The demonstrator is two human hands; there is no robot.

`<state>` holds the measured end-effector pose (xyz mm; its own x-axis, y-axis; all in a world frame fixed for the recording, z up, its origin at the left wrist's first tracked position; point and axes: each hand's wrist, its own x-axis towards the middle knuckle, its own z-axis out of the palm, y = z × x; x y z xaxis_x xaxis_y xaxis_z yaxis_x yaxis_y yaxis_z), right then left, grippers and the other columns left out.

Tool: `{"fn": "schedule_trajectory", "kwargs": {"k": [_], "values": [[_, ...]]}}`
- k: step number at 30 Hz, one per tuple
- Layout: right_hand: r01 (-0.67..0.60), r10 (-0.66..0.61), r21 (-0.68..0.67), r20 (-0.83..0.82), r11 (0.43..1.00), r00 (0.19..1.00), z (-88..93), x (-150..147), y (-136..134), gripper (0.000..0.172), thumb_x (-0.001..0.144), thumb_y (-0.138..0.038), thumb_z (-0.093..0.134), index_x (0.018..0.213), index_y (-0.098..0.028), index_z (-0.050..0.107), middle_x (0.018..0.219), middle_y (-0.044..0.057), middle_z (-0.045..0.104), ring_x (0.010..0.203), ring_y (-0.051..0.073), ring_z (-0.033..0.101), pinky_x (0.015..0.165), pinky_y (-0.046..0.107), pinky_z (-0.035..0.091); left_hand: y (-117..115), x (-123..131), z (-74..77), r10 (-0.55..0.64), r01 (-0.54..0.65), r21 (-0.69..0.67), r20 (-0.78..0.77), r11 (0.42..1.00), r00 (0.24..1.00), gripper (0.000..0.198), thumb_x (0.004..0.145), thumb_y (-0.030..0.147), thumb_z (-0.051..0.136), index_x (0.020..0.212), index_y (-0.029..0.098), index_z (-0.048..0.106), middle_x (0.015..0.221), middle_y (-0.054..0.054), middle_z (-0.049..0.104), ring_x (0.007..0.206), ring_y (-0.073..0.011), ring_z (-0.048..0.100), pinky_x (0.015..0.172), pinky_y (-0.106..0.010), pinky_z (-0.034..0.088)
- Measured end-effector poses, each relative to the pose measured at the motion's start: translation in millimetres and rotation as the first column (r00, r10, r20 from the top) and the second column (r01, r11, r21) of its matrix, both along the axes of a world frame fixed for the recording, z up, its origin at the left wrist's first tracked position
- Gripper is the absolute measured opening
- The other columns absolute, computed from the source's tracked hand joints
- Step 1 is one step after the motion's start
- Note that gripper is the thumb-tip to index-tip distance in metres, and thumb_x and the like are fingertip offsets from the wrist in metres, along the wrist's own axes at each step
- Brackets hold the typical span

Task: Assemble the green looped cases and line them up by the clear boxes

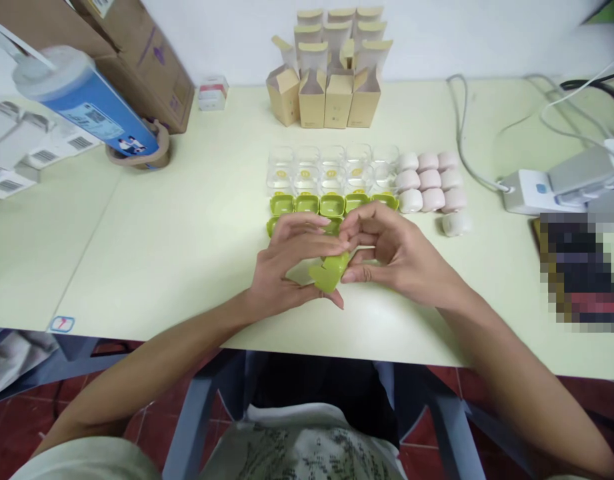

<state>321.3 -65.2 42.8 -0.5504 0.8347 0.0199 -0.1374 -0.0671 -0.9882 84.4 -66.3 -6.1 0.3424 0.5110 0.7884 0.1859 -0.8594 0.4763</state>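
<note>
Between my two hands is a small green plastic case part [331,272], tilted above the table near its front edge. My left hand [291,267] grips it from the left, thumb below and fingers over the top. My right hand [387,247] pinches its right side with bent fingers. Just beyond the hands stand green open trays [332,205] in rows, partly hidden by my fingers. Behind them are clear plastic covers [331,160] with yellow marks. To their right sit several pale pink and white rounded blocks [430,179], with one white block [457,224] set apart in front.
Open cardboard boxes [338,100] stand at the back. On the left are a cup with a blue sleeve [107,110] in a holder, a large carton [151,67] and white boxes [47,150]. A power strip [529,191] with cables lies right, beside a blurred-out item [581,267].
</note>
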Motion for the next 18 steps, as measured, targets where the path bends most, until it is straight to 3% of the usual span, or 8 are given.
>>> {"fn": "schedule_trajectory", "kwargs": {"k": [4,10,14,18], "values": [[-0.141,0.13,-0.141,-0.085,0.98,0.988,-3.4,-6,-3,0.054,0.085,-0.03,0.1,0.13,-0.026,0.069,0.119,0.005,0.082,0.108,0.021,0.081,0.09,0.033,0.068,-5,-1,-0.4,0.015,-0.014,-0.058,0.011,0.998,1.0,0.074,0.075,0.059,0.1,0.14,0.032,0.076,0.12,-0.007,0.083,0.134,-0.0275,0.066,0.102,-0.043,0.066],[-0.092,0.043,-0.262,-0.187,0.961,0.981,-6.1,-16,-7,0.039,0.097,-0.048,0.089,0.125,-0.023,0.081,0.122,0.008,0.084,0.113,0.022,0.081,0.101,0.039,0.067,-4,1,1.3,-0.003,0.023,-0.229,0.087,0.973,0.996,0.07,0.084,0.06,0.093,0.145,0.034,0.072,0.124,-0.007,0.082,0.13,-0.0266,0.069,0.107,-0.046,0.064],[-0.115,0.012,-0.394,-0.255,0.912,0.967,-6.8,-23,-11,0.046,0.104,-0.062,0.076,0.123,-0.021,0.083,0.118,0.011,0.085,0.111,0.023,0.081,0.097,0.037,0.069,-7,4,3.0,0.014,0.012,-0.243,0.105,0.97,0.994,0.07,0.085,0.062,0.092,0.145,0.035,0.069,0.126,-0.008,0.081,0.128,-0.0276,0.072,0.108,-0.049,0.065],[-0.135,0.017,-0.428,-0.27,0.894,0.963,-12.4,-33,-18,0.053,0.103,-0.068,0.074,0.107,-0.016,0.086,0.111,0.014,0.087,0.102,0.023,0.083,0.095,0.037,0.07,-9,4,6.0,0.13,-0.107,-0.171,0.13,0.979,0.983,0.068,0.087,0.071,0.085,0.142,0.033,0.069,0.124,-0.008,0.081,0.123,-0.0279,0.074,0.108,-0.051,0.064]]}}
